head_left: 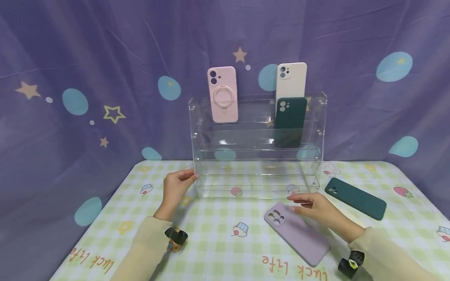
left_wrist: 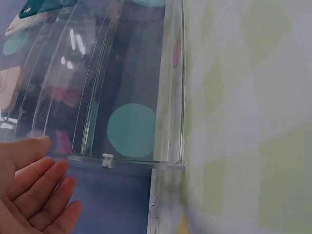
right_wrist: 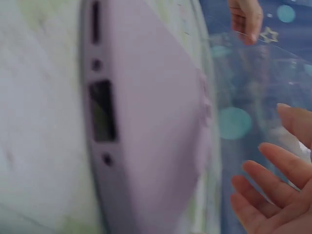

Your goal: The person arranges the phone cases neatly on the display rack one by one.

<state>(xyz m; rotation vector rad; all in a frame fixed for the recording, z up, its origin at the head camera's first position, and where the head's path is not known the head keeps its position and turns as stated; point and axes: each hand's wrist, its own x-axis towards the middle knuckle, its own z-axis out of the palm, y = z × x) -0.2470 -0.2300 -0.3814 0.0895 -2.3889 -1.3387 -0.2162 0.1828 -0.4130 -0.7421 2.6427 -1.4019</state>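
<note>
A clear acrylic tiered rack (head_left: pixel 258 179) stands on the table. At its left side, my left hand (head_left: pixel 177 187) holds the side panel's edge between thumb and fingers; in the left wrist view the panel runs between them. My right hand (head_left: pixel 316 208) is over a lilac phone case (head_left: pixel 299 236), its fingers parted and holding nothing. The case lies aslant on the cloth, camera cutouts toward the rack. In the right wrist view it looms close, its bottom edge with port openings in front, beside my loose fingers (right_wrist: pixel 273 190).
A pink phone case (head_left: pixel 224 111) with a ring stands on the rack's top tier at left. At right are a white case (head_left: pixel 291 84) and, lower, a dark green case (head_left: pixel 291 117). Another green case (head_left: pixel 356 199) lies on the checked tablecloth (head_left: pixel 211 238). A purple curtain (head_left: pixel 123 58) hangs behind.
</note>
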